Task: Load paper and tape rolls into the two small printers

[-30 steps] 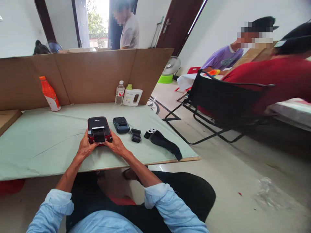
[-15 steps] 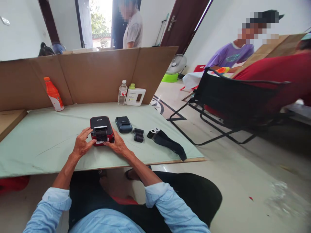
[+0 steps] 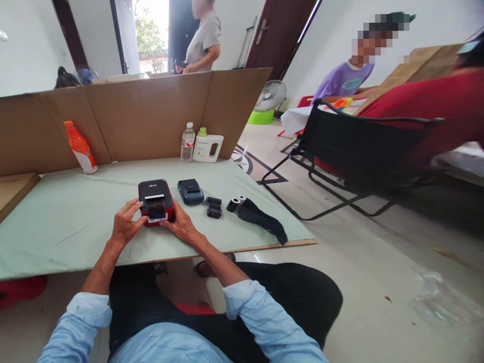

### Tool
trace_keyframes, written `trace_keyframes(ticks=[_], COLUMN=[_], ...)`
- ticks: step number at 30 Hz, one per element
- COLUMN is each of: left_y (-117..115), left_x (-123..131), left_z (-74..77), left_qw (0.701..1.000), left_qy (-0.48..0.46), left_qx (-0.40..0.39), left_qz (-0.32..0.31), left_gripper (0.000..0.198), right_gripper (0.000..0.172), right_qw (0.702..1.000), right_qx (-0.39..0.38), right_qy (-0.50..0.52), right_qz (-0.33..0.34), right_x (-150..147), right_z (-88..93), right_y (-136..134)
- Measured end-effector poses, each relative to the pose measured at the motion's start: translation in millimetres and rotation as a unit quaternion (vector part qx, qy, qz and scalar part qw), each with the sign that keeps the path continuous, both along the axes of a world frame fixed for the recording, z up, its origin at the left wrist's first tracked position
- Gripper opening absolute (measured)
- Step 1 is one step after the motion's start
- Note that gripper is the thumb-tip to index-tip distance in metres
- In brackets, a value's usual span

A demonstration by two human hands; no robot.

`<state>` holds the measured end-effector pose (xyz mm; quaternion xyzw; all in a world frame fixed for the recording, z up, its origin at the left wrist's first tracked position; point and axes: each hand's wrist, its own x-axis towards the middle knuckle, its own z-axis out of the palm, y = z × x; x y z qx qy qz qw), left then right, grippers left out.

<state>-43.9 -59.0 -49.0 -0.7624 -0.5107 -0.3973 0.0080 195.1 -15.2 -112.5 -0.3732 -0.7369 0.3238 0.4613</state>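
The left hand (image 3: 126,222) and the right hand (image 3: 184,223) are grasping a boxy, round-cornered black-and-red device (image 3: 154,189) by its sides, fingers bending around it. It is resting on the pale green cloth-covered table (image 3: 86,201), showing white lettering on its black top, a red lower body and a glossy dark strip (image 3: 156,209) curling over its front.
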Motion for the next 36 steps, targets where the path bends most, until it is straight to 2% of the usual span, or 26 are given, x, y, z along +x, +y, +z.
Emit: trace_keyframes(ticks=[11, 26, 30, 36], left_y=[2.7, 8.5, 10.5, 21.2], left_x=[1.8, 2.0, -1.8, -10.8], left_z=[6.5, 13.6, 23.8, 53.1], left_qw=[1.0, 0.999, 0.998, 0.992], left_qy=[0.01, 0.02, 0.034, 0.02], left_qx=[0.0, -0.007, -0.017, -0.076], left_qz=[-0.002, -0.039, -0.053, -0.095], left_gripper=[0.032, 0.025, 0.028, 0.033], right_gripper=[0.1, 0.092, 0.093, 0.094], right_qw=[1.0, 1.0, 1.0, 0.999], right_qx=[0.008, 0.02, 0.025, 0.03], right_qy=[-0.006, -0.011, -0.017, -0.02], right_qz=[-0.002, -0.006, -0.003, -0.004], right_x=[0.4, -0.5, -0.3, 0.0], right_z=[-4.8, -6.9, -5.2, -4.6], right_y=[3.5, 6.0, 5.8, 6.1])
